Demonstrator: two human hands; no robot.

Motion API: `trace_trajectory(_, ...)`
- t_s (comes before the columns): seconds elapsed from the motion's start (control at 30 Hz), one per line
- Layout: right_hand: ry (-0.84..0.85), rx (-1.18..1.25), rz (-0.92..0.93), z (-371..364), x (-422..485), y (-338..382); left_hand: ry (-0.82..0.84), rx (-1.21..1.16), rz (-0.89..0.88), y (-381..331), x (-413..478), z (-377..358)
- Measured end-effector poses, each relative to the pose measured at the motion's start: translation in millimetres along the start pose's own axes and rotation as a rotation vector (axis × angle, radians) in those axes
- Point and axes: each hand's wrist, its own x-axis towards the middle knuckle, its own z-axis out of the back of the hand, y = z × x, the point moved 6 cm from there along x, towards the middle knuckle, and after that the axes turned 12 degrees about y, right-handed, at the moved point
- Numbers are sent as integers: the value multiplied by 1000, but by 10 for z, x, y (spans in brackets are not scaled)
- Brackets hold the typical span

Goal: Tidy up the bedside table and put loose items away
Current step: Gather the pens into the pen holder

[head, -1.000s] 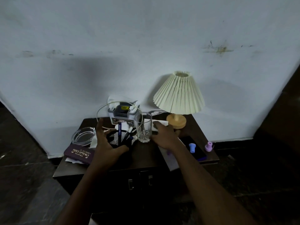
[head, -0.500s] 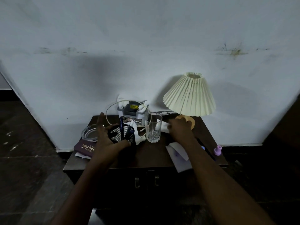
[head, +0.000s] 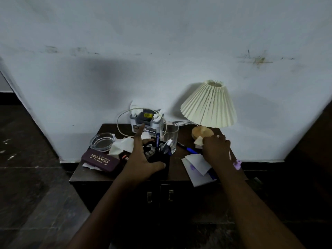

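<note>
The left hand (head: 143, 159) grips the black mesh pen holder (head: 159, 156) near the middle of the dark wooden table (head: 175, 168), thumb round its front wall and one finger pointing straight up. The right hand (head: 215, 148) is curled on a crumpled white tissue (head: 198, 141) just beside the round wooden base (head: 200, 132) of the cream pleated-shade lamp (head: 209, 105).

The likeliest upset is the clear drinking glass (head: 169, 135), which stands right behind the holder; sliding or tipping the holder backwards could knock it over. The lamp leans already, so a nudge from the right knuckles may topple it.

The white paper sheets (head: 196, 164) overhang the front edge under the right forearm, and a small purple object (head: 237, 164) sits at the right edge by the wrist; a dragging arm would likely sweep either to the floor. The maroon spectacle case (head: 100, 159) lies close to the front-left corner.

Bare room is scarce: I judge only the strip between holder and papers.
</note>
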Motion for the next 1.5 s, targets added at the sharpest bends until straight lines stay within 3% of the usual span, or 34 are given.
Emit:
trace_trajectory(0.17,-7,35,197,18,-9,314,46,26,-2,32,0,-7)
trace_trajectory(0.33,71,-27,135,-120,-14,385,48,25,4,51,-13,-4)
trace_trajectory(0.53,-63,121,109,110,66,328,44,13,-5,71,6,-27)
trace_trajectory(0.63,-109,185,167,127,37,266,39,17,-2,127,35,-25)
trace_trajectory(0.83,-354,225,293,441,-99,270,53,25,18,151,40,-29)
trace_trajectory(1.0,-247,366,290,395,-149,281,79,19,34,156,36,-40)
trace_trajectory(1.2,-318,446,289,1110,-407,253,78,29,39,163,26,11)
trace_trajectory(1.33,-540,644,351,1927,-772,153,86,16,53,172,41,74)
trace_trajectory(1.43,-378,882,522,2163,-873,313,106,22,64,175,53,112)
trace_trajectory(1.5,-202,821,595,2010,-830,588,94,37,72,187,48,145)
